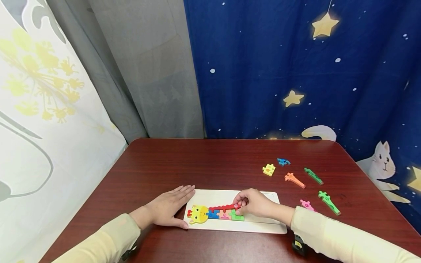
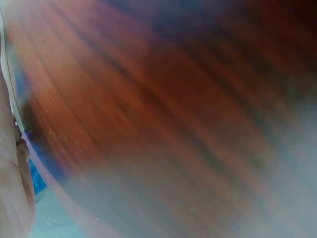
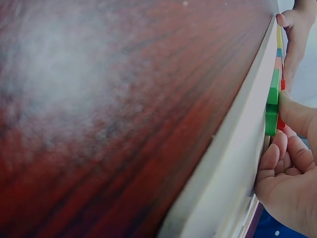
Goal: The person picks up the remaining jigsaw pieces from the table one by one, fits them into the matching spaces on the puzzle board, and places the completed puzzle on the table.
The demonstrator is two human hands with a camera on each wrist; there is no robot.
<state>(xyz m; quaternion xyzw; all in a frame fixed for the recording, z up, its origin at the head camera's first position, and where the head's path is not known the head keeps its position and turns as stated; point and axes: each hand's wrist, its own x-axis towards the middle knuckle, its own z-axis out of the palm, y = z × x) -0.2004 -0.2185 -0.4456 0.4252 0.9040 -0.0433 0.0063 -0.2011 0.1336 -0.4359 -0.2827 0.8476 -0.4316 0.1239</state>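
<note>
A white puzzle board (image 1: 260,226) lies on the table with a giraffe puzzle partly laid in it. The yellow giraffe head (image 1: 198,214) sits at its left, followed by blue (image 1: 213,214), pink (image 1: 225,214) and green (image 1: 237,217) pieces. Above these runs a long red puzzle piece (image 1: 221,208). My right hand (image 1: 254,204) pinches its right end between thumb and fingers; the right wrist view shows the thumb by the red piece (image 3: 283,85), beside the green one (image 3: 272,106). My left hand (image 1: 169,206) lies with straight fingers at the board's left edge.
Loose pieces lie right of the board: yellow (image 1: 269,170), dark blue (image 1: 283,162), orange (image 1: 295,180), dark green (image 1: 313,175), light green (image 1: 329,202) and pink (image 1: 307,205), the last close to my right sleeve. Curtains (image 1: 250,91) hang behind the brown table (image 1: 197,164).
</note>
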